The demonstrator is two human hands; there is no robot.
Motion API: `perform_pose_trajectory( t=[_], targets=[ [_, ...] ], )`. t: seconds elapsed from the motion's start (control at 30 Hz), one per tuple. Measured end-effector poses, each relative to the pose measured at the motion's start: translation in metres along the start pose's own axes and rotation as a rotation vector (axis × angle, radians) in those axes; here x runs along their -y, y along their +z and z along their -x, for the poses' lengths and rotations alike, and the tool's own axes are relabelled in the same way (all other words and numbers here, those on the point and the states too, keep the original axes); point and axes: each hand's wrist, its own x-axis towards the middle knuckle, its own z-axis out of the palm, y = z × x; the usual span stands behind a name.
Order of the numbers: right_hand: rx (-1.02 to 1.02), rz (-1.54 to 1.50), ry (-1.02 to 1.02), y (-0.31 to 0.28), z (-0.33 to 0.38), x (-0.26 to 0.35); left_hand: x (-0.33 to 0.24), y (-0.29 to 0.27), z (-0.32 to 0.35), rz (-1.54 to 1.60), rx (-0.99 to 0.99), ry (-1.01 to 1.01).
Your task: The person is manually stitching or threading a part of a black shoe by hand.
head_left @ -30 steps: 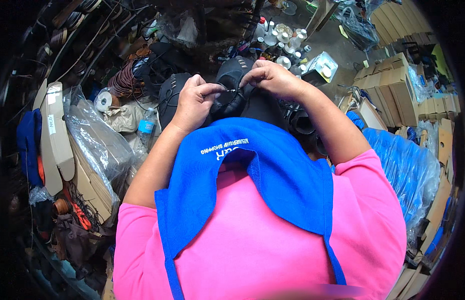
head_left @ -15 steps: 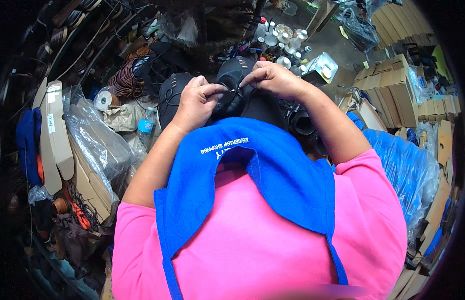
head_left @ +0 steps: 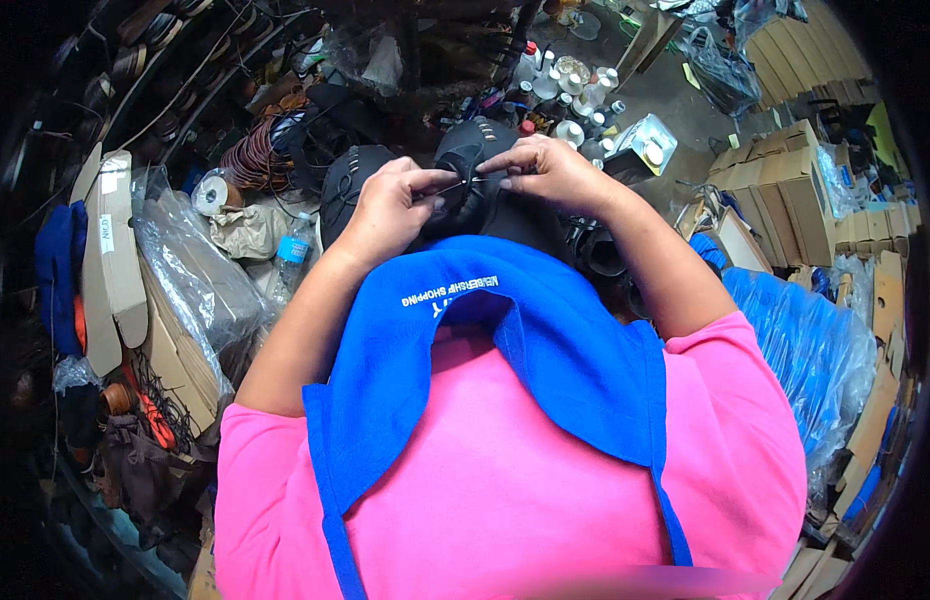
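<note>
A black shoe (head_left: 477,137) with light stitches across its toe lies in front of my lap, toe pointing away. Over its opening, my left hand (head_left: 393,207) pinches a thin shoelace (head_left: 469,181) between thumb and forefinger. From the other side my right hand (head_left: 547,172) holds the lace with bent fingers, close to the left fingertips. The lace ends are too fine to make out. A second black shoe (head_left: 343,185) with similar stitches sits left of the first, partly hidden behind my left hand.
Several bottles (head_left: 570,95) and a clear-sided container (head_left: 647,145) stand beyond my right hand. Cardboard boxes (head_left: 775,190) and a blue plastic-wrapped bundle (head_left: 800,335) are at right. On the left are a water bottle (head_left: 293,250), a thread spool (head_left: 213,192) and plastic-covered card (head_left: 200,275).
My right fingers have shifted slightly, with the thumb now lower and further from the forefinger. My left hand stays almost in place at the shoe.
</note>
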Motion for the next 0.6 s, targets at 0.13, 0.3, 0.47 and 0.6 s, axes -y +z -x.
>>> perform_pose_trajectory(
  t=[0.13, 0.3, 0.47, 0.6],
  targets=[
    [0.07, -0.569, 0.223, 0.013, -0.004, -0.007, 0.017, 0.018, 0.008, 0.334, -0.078, -0.231],
    [0.09, -0.553, 0.252, 0.018, -0.009, -0.014, 0.021, 0.03, 0.0, 0.726, -0.073, -0.362],
    [0.009, -0.632, 0.206, 0.018, -0.01, 0.001, 0.019, 0.041, -0.012, 0.575, -0.043, -0.247],
    [0.051, -0.552, 0.246, 0.015, -0.013, 0.001, 0.005, 0.016, -0.015, 0.253, -0.028, -0.152]
  ],
)
